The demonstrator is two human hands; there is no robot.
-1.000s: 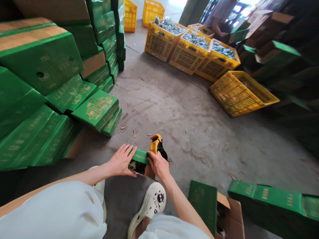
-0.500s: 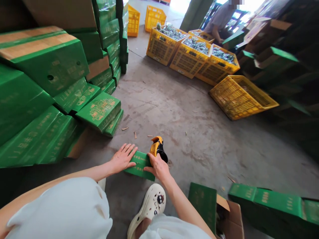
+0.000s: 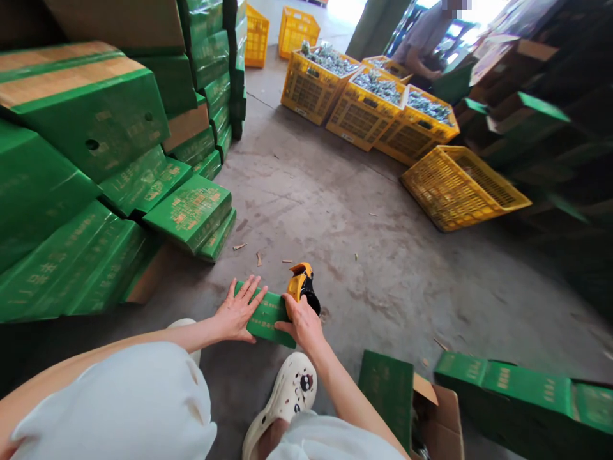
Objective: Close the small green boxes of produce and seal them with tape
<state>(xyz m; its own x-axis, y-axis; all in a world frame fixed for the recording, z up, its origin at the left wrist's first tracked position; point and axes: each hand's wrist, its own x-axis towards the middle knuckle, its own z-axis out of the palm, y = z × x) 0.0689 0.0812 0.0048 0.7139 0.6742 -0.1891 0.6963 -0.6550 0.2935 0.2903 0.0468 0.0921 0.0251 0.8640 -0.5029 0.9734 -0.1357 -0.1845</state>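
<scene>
A narrow green printed carton (image 3: 269,318) is on the concrete floor in front of my feet. My left hand (image 3: 239,312) lies flat across its left end with fingers spread. At the carton's right end is my right hand (image 3: 304,322), its thumb stretched over the top face. The right fingers are partly hidden and appear wrapped on an orange-and-black tape dispenser (image 3: 301,281), which stands against the carton's far right corner.
Green cartons (image 3: 96,121) are stacked on the left. Yellow crates (image 3: 354,118) filled with small items stand ahead, near a tilted yellow crate (image 3: 445,191). A person (image 3: 421,48) works behind them. An open carton (image 3: 445,415) and a long green carton (image 3: 507,390) lie at lower right.
My left hand has slid slightly left and spread its fingers wider, baring more of the carton's far left corner. My right hand and the tape dispenser are nearly unmoved.
</scene>
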